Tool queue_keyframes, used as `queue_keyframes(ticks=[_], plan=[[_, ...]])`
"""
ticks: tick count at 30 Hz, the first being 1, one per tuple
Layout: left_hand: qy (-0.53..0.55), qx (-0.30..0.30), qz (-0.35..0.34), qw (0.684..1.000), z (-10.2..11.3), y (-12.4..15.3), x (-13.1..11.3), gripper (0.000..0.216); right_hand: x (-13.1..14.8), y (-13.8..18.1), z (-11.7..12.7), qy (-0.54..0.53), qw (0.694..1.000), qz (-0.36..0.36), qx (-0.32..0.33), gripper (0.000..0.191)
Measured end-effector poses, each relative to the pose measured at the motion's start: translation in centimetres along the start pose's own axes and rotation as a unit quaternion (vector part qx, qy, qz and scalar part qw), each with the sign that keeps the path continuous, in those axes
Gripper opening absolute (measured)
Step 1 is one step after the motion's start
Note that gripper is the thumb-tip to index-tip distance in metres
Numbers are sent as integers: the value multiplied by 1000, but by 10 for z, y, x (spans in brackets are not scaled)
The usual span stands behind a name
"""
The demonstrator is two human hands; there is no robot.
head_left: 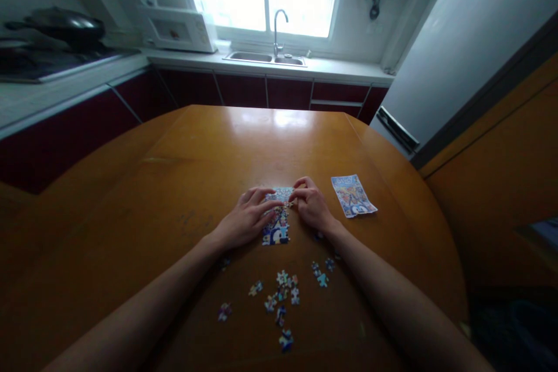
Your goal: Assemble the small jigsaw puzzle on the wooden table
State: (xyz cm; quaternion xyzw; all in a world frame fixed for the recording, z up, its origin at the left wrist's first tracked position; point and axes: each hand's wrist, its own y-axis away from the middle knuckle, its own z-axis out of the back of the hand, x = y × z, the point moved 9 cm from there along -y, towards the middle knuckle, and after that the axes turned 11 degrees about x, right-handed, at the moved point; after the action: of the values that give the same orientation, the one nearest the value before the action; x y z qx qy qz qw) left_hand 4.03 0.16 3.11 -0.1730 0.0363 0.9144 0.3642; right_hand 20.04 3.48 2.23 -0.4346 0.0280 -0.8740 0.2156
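Observation:
A partly joined jigsaw puzzle (278, 226) lies on the wooden table (196, 174) in front of me. My left hand (245, 221) rests on the puzzle's left side, fingers curled and pressing down on it. My right hand (311, 204) sits at the puzzle's upper right corner, its fingertips pinched on a small puzzle piece (289, 203) at the edge. Several loose puzzle pieces (282, 290) are scattered on the table nearer to me, between my forearms.
A printed picture card (353, 195) lies to the right of my right hand. Behind the table run a counter with a sink and tap (279, 40), a white microwave (176, 29) and a stove with a pan (61, 26). A fridge (457, 52) stands at the right.

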Motion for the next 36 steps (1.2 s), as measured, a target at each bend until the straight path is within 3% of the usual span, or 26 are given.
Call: queue_keyframes(ticks=[13, 30, 33, 36], plan=[[5, 7, -4, 1000, -2, 0, 1, 30, 12, 1, -6, 49, 997, 8, 60, 30], [6, 16, -12, 1000, -1, 0, -1, 29, 15, 1, -6, 60, 996, 9, 65, 30], [19, 6, -15, 1000, 1, 0, -1, 32, 10, 0, -3, 10, 999, 17, 36, 31], [36, -9, -10, 999, 3, 0, 2, 33, -1, -2, 7, -62, 998, 11, -32, 32]])
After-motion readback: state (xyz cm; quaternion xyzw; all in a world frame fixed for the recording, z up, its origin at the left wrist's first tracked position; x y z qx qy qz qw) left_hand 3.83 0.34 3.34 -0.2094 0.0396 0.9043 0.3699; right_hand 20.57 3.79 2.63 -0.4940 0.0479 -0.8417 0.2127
